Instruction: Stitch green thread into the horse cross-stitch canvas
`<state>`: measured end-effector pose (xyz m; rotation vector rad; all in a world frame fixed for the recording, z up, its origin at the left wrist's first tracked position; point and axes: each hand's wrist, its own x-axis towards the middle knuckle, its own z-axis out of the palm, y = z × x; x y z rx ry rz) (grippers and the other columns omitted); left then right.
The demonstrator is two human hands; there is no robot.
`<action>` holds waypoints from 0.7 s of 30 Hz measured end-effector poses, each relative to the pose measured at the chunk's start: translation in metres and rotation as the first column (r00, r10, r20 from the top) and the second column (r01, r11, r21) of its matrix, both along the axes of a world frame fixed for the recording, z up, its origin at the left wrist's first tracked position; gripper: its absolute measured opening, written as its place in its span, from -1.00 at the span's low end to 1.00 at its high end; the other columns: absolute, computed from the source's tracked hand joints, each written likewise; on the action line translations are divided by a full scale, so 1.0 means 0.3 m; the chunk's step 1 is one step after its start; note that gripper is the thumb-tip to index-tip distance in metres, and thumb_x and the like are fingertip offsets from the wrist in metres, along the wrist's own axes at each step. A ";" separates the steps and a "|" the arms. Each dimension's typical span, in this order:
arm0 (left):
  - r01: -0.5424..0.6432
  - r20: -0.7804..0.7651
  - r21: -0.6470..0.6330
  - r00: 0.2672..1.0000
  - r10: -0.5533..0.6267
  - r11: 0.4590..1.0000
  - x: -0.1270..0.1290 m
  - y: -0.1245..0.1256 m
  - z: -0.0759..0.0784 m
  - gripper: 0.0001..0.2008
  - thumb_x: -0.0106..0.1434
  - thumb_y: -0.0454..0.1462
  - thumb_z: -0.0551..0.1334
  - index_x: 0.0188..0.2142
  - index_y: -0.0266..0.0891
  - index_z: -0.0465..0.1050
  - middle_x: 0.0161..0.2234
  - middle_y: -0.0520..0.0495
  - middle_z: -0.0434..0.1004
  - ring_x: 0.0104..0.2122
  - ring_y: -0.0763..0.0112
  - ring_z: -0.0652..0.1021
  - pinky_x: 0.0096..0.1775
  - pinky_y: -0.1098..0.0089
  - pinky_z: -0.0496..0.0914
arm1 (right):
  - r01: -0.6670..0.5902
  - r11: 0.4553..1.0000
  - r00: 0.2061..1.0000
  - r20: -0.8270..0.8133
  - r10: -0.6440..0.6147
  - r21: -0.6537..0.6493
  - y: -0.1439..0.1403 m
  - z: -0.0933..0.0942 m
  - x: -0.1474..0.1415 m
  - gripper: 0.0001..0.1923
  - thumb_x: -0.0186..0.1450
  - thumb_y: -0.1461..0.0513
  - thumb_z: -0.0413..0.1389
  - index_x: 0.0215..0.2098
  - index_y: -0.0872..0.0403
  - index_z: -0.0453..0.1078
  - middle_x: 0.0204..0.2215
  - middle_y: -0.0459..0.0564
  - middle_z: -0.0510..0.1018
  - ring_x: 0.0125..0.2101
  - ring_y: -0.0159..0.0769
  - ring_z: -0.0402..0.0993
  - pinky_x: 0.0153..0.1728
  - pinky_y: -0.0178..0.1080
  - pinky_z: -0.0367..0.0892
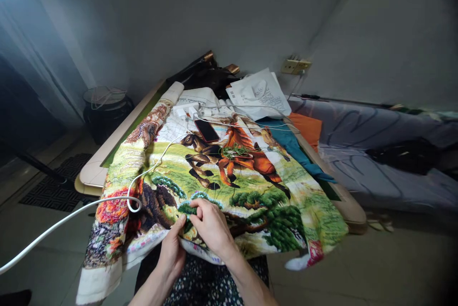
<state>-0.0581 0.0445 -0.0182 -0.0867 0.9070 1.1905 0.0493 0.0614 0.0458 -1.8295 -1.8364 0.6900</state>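
Note:
A large cross-stitch cloth (pixel 218 196) with horses and pine branches is spread over the table and hangs down at its near edge. My left hand (pixel 171 251) grips that near edge, thumb on top and fingers hidden underneath. Just right of it, my right hand (pixel 213 229) is closed in a pinch above the stitched green pine; whatever sits between its fingertips is too small to see. A tangle of green thread (pixel 237 152) lies on the orange horse. Behind it a dark phone (pixel 206 131) rests on the cloth.
A thick white cable (pixel 64 217) crosses from the left and loops over the cloth's rolled left side. White chargers (pixel 188 109) and a white paper bag (pixel 259 98) lie towards the back of the table (pixel 107 151). Teal fabric (pixel 291 146) and an orange piece (pixel 307 127) are at right.

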 end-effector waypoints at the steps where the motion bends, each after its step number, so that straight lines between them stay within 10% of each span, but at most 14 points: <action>1: 0.009 0.005 -0.002 1.000 -0.009 1.000 0.000 0.000 0.004 -0.94 0.09 -0.42 0.33 -0.39 -0.33 0.56 -0.44 -0.08 0.64 -0.44 0.35 0.59 -0.16 0.30 0.49 | -0.015 1.000 1.000 -0.004 0.015 0.014 0.001 0.003 0.008 -0.63 0.17 0.44 0.10 -0.10 0.03 0.49 -0.44 -0.13 0.50 -0.43 -0.36 0.39 -0.35 -0.36 0.22; 8: 0.009 0.001 -0.002 1.000 -0.009 1.000 0.004 -0.002 0.003 -0.93 0.10 -0.41 0.32 -0.37 -0.32 0.56 -0.40 -0.10 0.66 -0.40 0.30 0.61 -0.11 0.25 0.49 | -0.136 0.986 0.988 0.090 0.128 0.092 0.007 0.016 0.042 -0.67 0.24 0.43 0.05 -0.20 -0.03 0.55 -0.35 -0.08 0.51 -0.34 -0.31 0.42 -0.29 -0.33 0.21; 21: 0.007 -0.021 -0.007 1.000 -0.007 1.000 0.005 0.000 0.013 -0.94 0.12 -0.43 0.30 -0.39 -0.32 0.56 -0.43 -0.09 0.65 -0.40 0.31 0.62 -0.10 0.26 0.49 | 0.004 0.993 0.985 -0.172 0.016 0.115 0.014 -0.034 0.006 -0.78 0.27 0.36 0.03 -0.54 0.09 0.30 -0.57 -0.15 0.41 -0.52 -0.41 0.31 -0.45 -0.35 0.13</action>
